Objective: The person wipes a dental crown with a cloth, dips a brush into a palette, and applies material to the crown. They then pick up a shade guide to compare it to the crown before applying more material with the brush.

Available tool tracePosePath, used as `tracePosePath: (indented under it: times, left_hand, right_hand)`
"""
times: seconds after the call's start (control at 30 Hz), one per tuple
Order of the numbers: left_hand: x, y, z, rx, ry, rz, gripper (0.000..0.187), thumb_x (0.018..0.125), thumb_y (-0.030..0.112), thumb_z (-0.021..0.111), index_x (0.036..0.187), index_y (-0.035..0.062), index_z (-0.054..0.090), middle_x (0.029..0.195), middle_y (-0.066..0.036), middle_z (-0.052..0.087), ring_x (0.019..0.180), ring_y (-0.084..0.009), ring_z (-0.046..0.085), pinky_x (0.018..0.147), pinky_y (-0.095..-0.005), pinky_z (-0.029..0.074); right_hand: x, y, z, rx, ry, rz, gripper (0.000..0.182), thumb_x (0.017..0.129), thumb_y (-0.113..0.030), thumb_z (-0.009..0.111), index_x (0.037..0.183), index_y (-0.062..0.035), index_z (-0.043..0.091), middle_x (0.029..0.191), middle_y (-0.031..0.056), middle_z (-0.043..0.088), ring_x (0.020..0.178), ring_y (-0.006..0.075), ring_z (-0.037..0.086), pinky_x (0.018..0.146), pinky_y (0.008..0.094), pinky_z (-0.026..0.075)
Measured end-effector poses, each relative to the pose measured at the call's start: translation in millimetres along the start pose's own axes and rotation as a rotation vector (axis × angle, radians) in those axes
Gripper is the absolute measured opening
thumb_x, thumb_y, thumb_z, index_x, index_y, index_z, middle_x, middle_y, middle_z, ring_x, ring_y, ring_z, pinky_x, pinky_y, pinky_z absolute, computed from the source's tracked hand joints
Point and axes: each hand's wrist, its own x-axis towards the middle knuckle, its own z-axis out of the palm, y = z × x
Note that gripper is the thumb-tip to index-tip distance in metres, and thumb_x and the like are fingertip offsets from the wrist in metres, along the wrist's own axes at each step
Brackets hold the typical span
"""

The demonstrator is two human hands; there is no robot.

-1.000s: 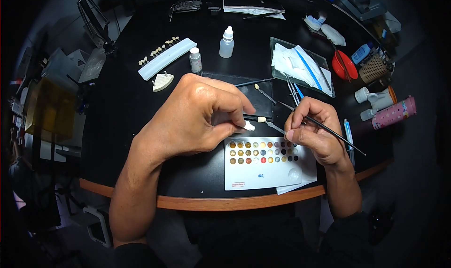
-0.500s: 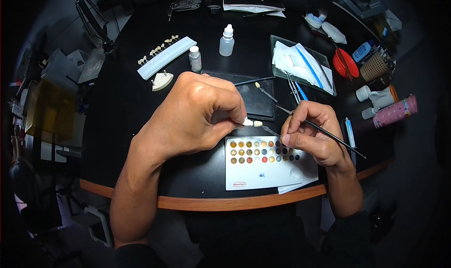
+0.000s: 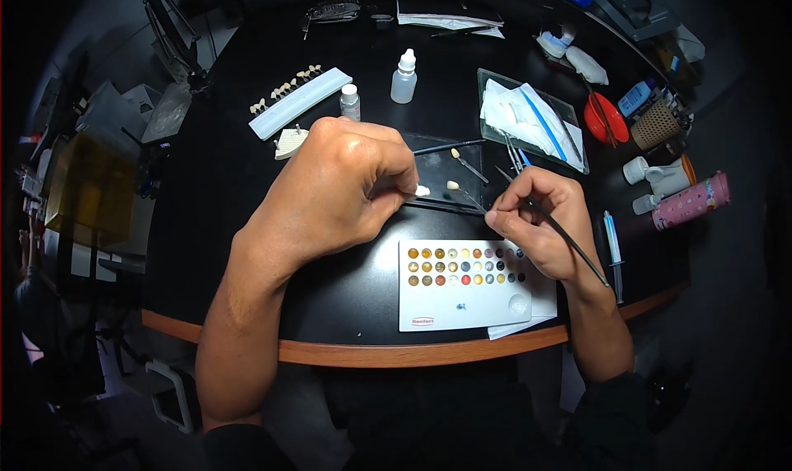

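Observation:
My left hand [image 3: 334,195] is closed in a pinch on a small white piece [image 3: 422,191], mostly covered by the fingers. Facing it is a tooth shade tab [image 3: 453,186], cream-coloured on a thin stem, held by my right hand [image 3: 540,223] between thumb and fingertip. A slim dark-handled brush [image 3: 577,256] also rests in my right hand, slanting down past the wrist. A narrow gap separates the tab from the white piece. Below the hands lies a white palette [image 3: 429,299] with rows of coloured stain wells. A second shade tab [image 3: 456,154] lies on the dark slab [image 3: 404,141] behind.
A shade guide holder [image 3: 301,101] with several tabs stands at the back left, near a small vial [image 3: 350,104] and a dropper bottle [image 3: 403,79]. A glass plate [image 3: 488,133] with tissue, a red bowl [image 3: 596,123] and a pink floral bottle [image 3: 689,203] are on the right.
Both hands have moved away from me, over the dark slab. The white piece and shade tab, close together before, are now farther apart. The brush handle points more steeply downward.

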Motion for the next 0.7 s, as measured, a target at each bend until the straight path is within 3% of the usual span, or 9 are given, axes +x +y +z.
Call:
tracePosePath:
  times: [0.17, 0.27, 0.33, 0.37, 0.43, 0.5, 0.53, 0.63, 0.7]
  left_hand:
    - [0, -3, -1, 0.052, 0.015, -0.04, 0.016, 0.07, -0.012, 0.078, 0.078, 0.0012, 0.073, 0.079, -0.009, 0.076, 0.076, -0.0211, 0.076, 0.069, -0.0312, 0.059]
    - [-1, -7, -1, 0.063, 0.026, -0.04, 0.015, 0.072, -0.011, 0.079, 0.079, 0.0, 0.073, 0.079, -0.01, 0.075, 0.076, -0.022, 0.076, 0.068, -0.031, 0.061]
    - [-1, -12, -1, 0.091, 0.051, -0.026, 0.013, 0.073, -0.011, 0.079, 0.079, -0.0007, 0.073, 0.08, -0.011, 0.075, 0.076, -0.0224, 0.076, 0.067, -0.0308, 0.062]
    - [-1, -14, -1, 0.091, 0.069, -0.006, 0.012, 0.074, -0.01, 0.079, 0.08, -0.0008, 0.074, 0.08, -0.011, 0.075, 0.075, -0.0224, 0.076, 0.067, -0.0313, 0.061]
    - [-1, -19, 0, 0.079, 0.079, -0.027, 0.011, 0.075, -0.009, 0.079, 0.08, -0.0005, 0.074, 0.08, -0.011, 0.075, 0.075, -0.0224, 0.075, 0.067, -0.0318, 0.061]
    - [-2, -21, 1, 0.066, 0.074, -0.047, 0.011, 0.076, -0.008, 0.079, 0.08, 0.0005, 0.074, 0.08, -0.01, 0.075, 0.075, -0.0223, 0.075, 0.068, -0.0321, 0.061]
    - [-3, -23, 2, 0.078, 0.076, -0.042, 0.011, 0.076, -0.008, 0.079, 0.08, 0.0007, 0.074, 0.08, -0.01, 0.075, 0.075, -0.0222, 0.075, 0.068, -0.0322, 0.061]
    - [-2, -25, 3, 0.096, 0.099, -0.03, 0.011, 0.076, -0.008, 0.079, 0.08, 0.0009, 0.075, 0.08, -0.01, 0.075, 0.074, -0.0215, 0.074, 0.068, -0.0315, 0.061]
    - [-1, -24, 1, 0.126, 0.103, -0.028, 0.011, 0.076, -0.008, 0.079, 0.08, 0.001, 0.075, 0.08, -0.01, 0.076, 0.074, -0.021, 0.075, 0.068, -0.0309, 0.061]
  right_hand:
    - [12, 13, 16, -0.318, 0.174, -0.122, 0.016, 0.082, -0.003, 0.083, 0.076, -0.0021, 0.069, 0.064, -0.002, 0.061, 0.056, 0.0015, 0.05, 0.049, 0.0214, 0.035]
    - [10, 7, 18, -0.326, 0.29, -0.249, 0.017, 0.083, -0.005, 0.085, 0.076, -0.0019, 0.069, 0.065, -0.0018, 0.062, 0.057, 0.0023, 0.051, 0.05, 0.0214, 0.037]
    - [5, -13, 9, -0.301, 0.452, -0.32, 0.017, 0.087, -0.007, 0.084, 0.082, -0.0015, 0.069, 0.074, 0.0007, 0.068, 0.068, 0.0052, 0.06, 0.06, 0.0207, 0.045]
    - [2, -23, 3, -0.144, 0.519, -0.471, 0.012, 0.092, -0.005, 0.079, 0.092, -0.0016, 0.068, 0.09, 0.0077, 0.073, 0.082, 0.0099, 0.068, 0.069, 0.0221, 0.051]
    - [-1, -51, -23, -0.071, 0.641, -0.82, 0.017, 0.097, -0.002, 0.068, 0.113, -0.0006, 0.061, 0.124, 0.0236, 0.069, 0.114, 0.022, 0.067, 0.094, 0.0303, 0.055]
    - [-9, -104, -50, -0.138, 0.727, -1.101, 0.024, 0.106, -0.013, 0.052, 0.123, 0.0014, 0.059, 0.139, 0.0343, 0.059, 0.132, 0.036, 0.059, 0.114, 0.0501, 0.046]
    - [-9, -134, -62, -0.087, 0.715, -1.264, 0.032, 0.107, -0.018, 0.049, 0.13, 0.0023, 0.057, 0.139, 0.0373, 0.057, 0.139, 0.0408, 0.052, 0.116, 0.0565, 0.043]
    - [-1, -225, -77, -0.254, 0.673, -1.666, 0.041, 0.109, -0.033, 0.042, 0.122, 0.0037, 0.056, 0.14, 0.0306, 0.056, 0.134, 0.0421, 0.052, 0.114, 0.0705, 0.036]
    - [14, -271, -71, -0.412, 0.669, -1.787, 0.04, 0.107, -0.032, 0.044, 0.121, 0.0035, 0.056, 0.139, 0.0299, 0.056, 0.132, 0.0417, 0.053, 0.113, 0.0693, 0.037]
